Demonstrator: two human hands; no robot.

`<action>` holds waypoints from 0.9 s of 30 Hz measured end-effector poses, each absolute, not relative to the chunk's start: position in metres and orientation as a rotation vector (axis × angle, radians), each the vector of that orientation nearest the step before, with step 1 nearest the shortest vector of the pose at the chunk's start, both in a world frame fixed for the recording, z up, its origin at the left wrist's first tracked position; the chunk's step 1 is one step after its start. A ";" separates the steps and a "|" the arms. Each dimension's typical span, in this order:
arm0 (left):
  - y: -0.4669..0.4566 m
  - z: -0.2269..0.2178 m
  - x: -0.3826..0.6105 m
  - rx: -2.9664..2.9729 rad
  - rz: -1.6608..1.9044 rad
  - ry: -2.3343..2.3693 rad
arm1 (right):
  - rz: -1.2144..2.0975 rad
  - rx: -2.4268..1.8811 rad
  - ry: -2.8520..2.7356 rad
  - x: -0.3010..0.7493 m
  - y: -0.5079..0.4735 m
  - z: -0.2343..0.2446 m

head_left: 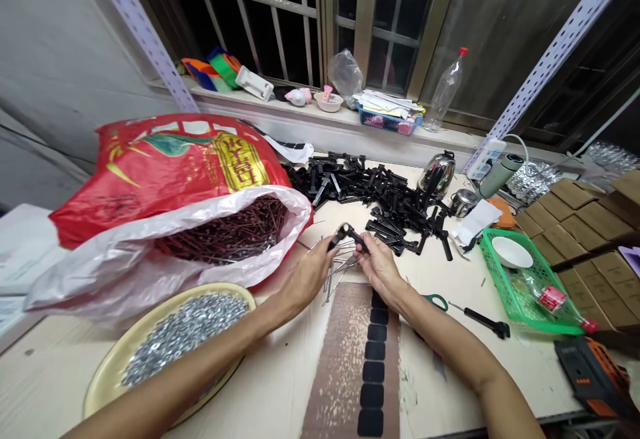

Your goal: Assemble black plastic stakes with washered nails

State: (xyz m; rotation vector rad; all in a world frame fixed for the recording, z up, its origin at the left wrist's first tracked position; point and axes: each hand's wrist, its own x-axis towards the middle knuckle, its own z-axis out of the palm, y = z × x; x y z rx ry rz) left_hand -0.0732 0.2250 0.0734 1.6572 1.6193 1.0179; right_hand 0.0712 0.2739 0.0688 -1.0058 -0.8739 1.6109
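Observation:
Both hands meet at the middle of the table over a small scatter of loose metal pins. My left hand pinches one end of a small black plastic part. My right hand grips the other end of the same part, fingers curled. A large heap of the same black plastic parts lies just beyond the hands. To the left, a red sack with a white liner lies open, full of dark metal pins. A round yellow tray of small silvery nuts sits at the near left.
A green basket with a white bowl and a bottle stands at the right, a screwdriver and green-handled scissors beside it. Kettle, cardboard boxes and an orange power tool lie further right. A cluttered window sill runs behind.

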 end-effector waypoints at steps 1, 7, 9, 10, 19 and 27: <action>0.224 0.077 -0.070 1.430 1.069 1.571 | 1.546 -1.005 -0.916 0.068 0.269 0.067; 0.227 0.095 -0.057 0.575 1.196 1.082 | 0.952 -1.026 -1.903 0.073 0.261 0.077; 0.227 0.096 -0.060 0.455 1.230 1.081 | 0.661 -1.198 -2.212 0.086 0.282 0.088; 0.227 0.096 -0.062 0.420 1.226 1.101 | 0.472 -1.383 -2.306 0.093 0.296 0.093; 0.223 0.091 -0.058 0.311 1.045 1.054 | -0.016 -2.004 -2.496 0.097 0.367 0.081; 0.221 0.090 -0.055 0.227 1.094 1.071 | -0.057 -1.898 -2.606 0.092 0.363 0.079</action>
